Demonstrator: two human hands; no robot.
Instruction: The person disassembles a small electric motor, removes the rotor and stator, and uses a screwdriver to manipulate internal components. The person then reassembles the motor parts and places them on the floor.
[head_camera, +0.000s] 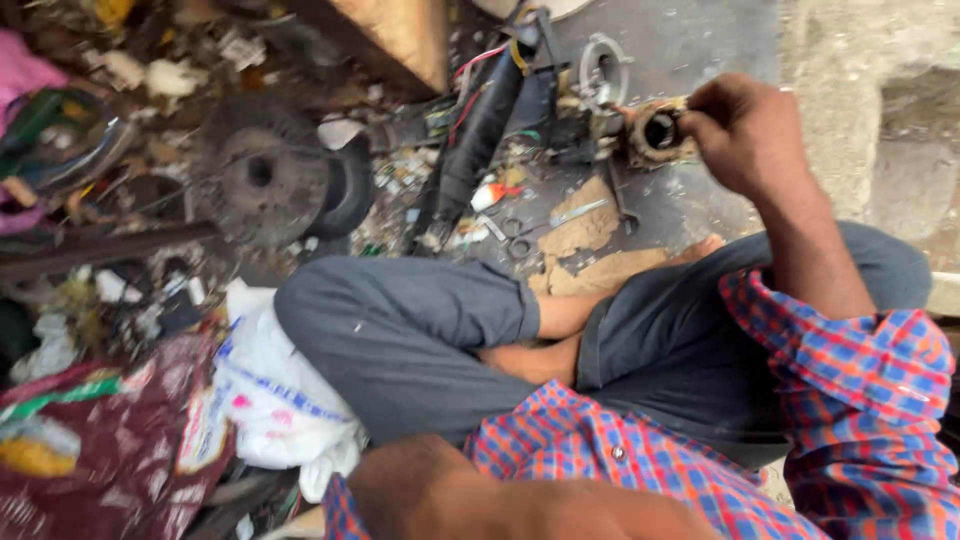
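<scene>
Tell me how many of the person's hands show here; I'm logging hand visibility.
1. The right hand is at upper right, gripping a rusty ring-shaped metal part on the ground. The left hand is not seen; only a forearm shows at the bottom edge.

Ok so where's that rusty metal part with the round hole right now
In the head view it's at the upper right, the rusty metal part gripped by the right hand, just right of the grey metal ring on the floor.

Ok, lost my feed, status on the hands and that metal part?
Right hand gripping rusty hollow metal fitting on the floor. Left hand out of frame. Wiring bundle and round metal part crowd beside it.
</scene>
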